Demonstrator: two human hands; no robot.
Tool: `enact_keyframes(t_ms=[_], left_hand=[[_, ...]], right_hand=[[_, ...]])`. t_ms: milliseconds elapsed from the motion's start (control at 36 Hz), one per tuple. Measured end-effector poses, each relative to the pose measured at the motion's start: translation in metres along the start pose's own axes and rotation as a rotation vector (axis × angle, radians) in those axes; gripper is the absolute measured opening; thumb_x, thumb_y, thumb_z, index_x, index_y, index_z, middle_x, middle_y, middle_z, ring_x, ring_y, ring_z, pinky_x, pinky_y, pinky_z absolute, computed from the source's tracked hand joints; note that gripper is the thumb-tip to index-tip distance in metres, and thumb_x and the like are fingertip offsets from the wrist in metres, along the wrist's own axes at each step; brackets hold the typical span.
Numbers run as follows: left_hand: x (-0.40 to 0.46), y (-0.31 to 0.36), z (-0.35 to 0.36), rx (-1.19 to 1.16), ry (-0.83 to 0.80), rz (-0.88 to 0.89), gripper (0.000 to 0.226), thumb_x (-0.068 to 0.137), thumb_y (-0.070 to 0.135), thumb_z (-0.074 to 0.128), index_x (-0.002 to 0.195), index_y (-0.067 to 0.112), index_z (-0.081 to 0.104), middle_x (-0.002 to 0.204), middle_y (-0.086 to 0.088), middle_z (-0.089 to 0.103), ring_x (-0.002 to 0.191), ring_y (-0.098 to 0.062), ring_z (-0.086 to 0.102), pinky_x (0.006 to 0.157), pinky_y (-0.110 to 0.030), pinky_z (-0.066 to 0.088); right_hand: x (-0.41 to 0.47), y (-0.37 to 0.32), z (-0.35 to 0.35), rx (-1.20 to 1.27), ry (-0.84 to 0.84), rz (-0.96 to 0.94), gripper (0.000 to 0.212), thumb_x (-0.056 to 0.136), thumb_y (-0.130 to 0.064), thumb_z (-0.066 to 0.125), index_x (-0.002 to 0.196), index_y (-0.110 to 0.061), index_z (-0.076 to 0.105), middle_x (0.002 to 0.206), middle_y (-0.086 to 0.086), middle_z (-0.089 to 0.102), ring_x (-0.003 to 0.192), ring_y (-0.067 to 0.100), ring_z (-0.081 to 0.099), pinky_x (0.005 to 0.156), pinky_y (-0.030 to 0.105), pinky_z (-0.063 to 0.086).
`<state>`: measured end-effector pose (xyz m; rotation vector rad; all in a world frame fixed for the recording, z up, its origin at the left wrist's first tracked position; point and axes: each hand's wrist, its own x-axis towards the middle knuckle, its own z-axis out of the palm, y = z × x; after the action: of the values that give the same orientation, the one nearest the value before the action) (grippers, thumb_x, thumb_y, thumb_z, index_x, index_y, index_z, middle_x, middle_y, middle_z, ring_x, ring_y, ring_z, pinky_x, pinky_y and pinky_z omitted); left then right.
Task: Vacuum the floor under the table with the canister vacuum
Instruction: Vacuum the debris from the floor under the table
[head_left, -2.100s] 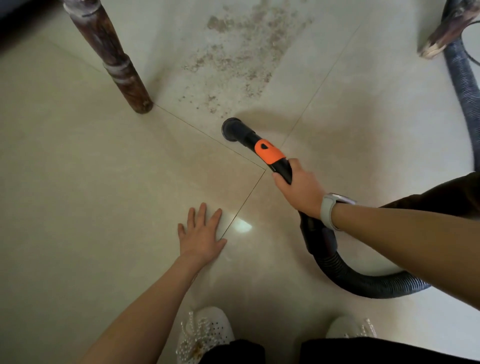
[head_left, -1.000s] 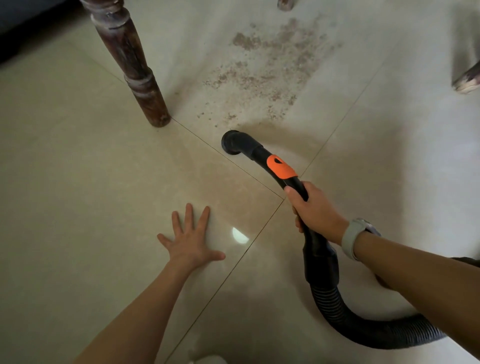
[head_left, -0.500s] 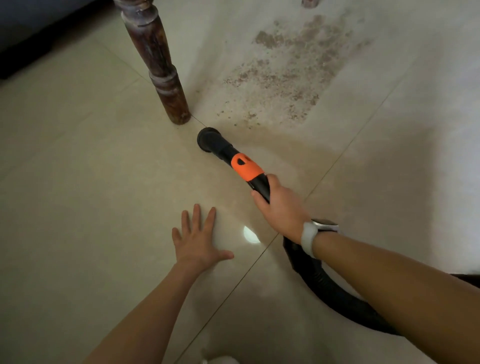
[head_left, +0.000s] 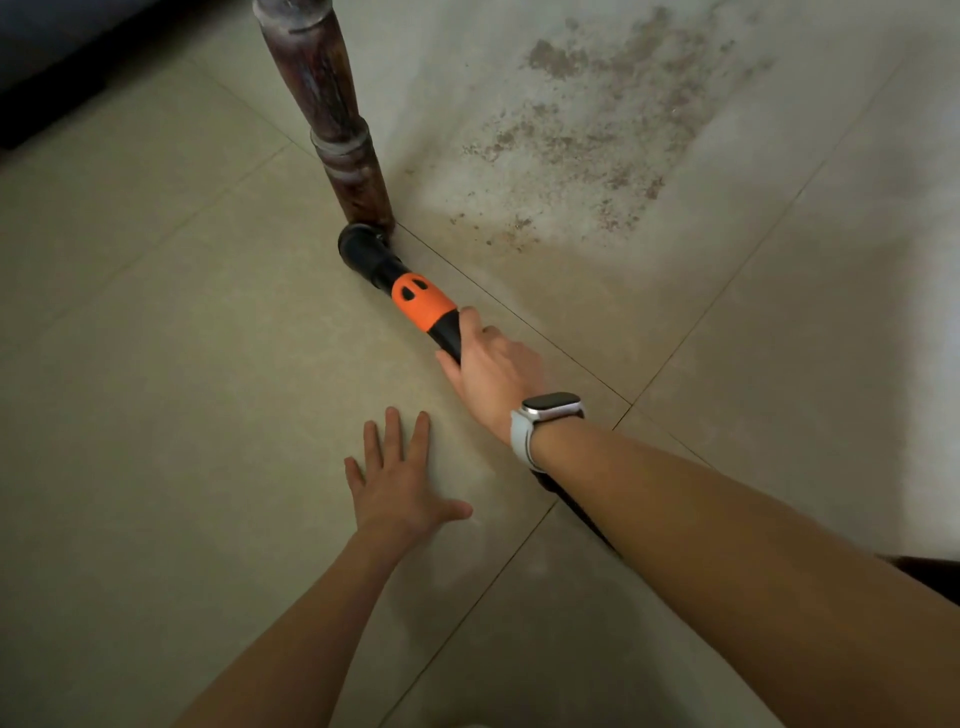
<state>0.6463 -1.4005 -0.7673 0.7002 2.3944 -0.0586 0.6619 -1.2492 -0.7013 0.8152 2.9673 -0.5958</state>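
right hand (head_left: 493, 376): wrapped round the black nozzle grip just behind the orange collar (head_left: 420, 302), index finger laid along the top; watch (head_left: 545, 415) on the wrist.
left hand (head_left: 402, 480): flat on the floor (head_left: 156, 415), fingers straight and spread, holding nothing; looks like a prop for a crouched body.
nozzle (head_left: 366, 252): round black mouth down at floor level, touching or just beside the foot of the table leg (head_left: 337, 119); cannot tell if the mouth seals flat on the tile.
hose (head_left: 576, 512): only a short dark stretch shows under the right forearm; the rest is hidden.
canister: not in view.
dirt (head_left: 597, 135): brown gritty patch beyond and right of the leg, apart from the nozzle, untouched by the look of it.
step: working the corner at the leg; most of the dirt is still to do, so the task is early.
handling: nozzle tube is rigid plastic, likely light, one hand steers it fine; hose is flexible and will probably drag and tug back on a long reach.
hold: present grip behind the collar suits; too far back on the soft hose would lose aim.
risk: knocking the leg; smooth tile may let the left hand slip.
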Motion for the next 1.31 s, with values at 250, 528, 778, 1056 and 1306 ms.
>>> enact_keyframes(t_ms=[250,528,778,1056,1306], left_hand=[[0.001,0.002,-0.003,-0.011,-0.018,0.002,0.123,0.066,0.065,0.070,0.148,0.033,-0.016,0.155,-0.005,-0.027,0.143,-0.033,-0.023,0.113,-0.060,0.004],[0.002,0.006,-0.006,-0.001,-0.061,-0.014,0.126,0.066,0.063,0.072,0.148,0.032,-0.019,0.154,-0.006,-0.031,0.142,-0.034,-0.025,0.113,-0.062,0.003],[0.004,0.009,-0.007,-0.012,-0.080,-0.030,0.129,0.064,0.061,0.075,0.147,0.034,-0.020,0.153,-0.004,-0.034,0.141,-0.035,-0.027,0.111,-0.064,0.004],[0.005,0.021,-0.014,-0.047,-0.124,-0.084,0.130,0.065,0.049,0.080,0.148,0.031,-0.019,0.152,-0.007,-0.034,0.140,-0.037,-0.026,0.111,-0.064,0.007],[0.004,0.027,-0.016,-0.062,-0.152,-0.117,0.129,0.068,0.043,0.080,0.147,0.030,-0.021,0.152,-0.007,-0.035,0.140,-0.037,-0.027,0.110,-0.064,0.008]], right_hand=[[-0.011,0.033,-0.013,0.043,0.022,0.183,0.044,0.098,-0.044,0.040,0.128,-0.012,0.036,0.101,0.010,0.064,0.085,0.032,0.063,0.061,0.031,0.032],[0.000,0.044,-0.023,-0.042,0.044,0.266,0.042,0.099,-0.044,0.038,0.123,-0.010,0.036,0.100,0.012,0.063,0.082,0.034,0.062,0.060,0.033,0.033],[0.009,0.060,-0.043,0.118,0.010,0.347,0.038,0.098,-0.042,0.043,0.118,-0.010,0.039,0.086,0.009,0.056,0.069,0.030,0.052,0.061,0.034,0.039],[-0.019,0.051,-0.044,0.068,-0.042,0.278,0.038,0.098,-0.040,0.043,0.119,-0.009,0.039,0.080,0.006,0.053,0.066,0.028,0.052,0.058,0.033,0.039],[-0.050,0.065,-0.055,0.083,-0.063,0.329,0.035,0.098,-0.038,0.044,0.118,-0.010,0.038,0.083,0.008,0.057,0.069,0.029,0.058,0.063,0.038,0.049]])
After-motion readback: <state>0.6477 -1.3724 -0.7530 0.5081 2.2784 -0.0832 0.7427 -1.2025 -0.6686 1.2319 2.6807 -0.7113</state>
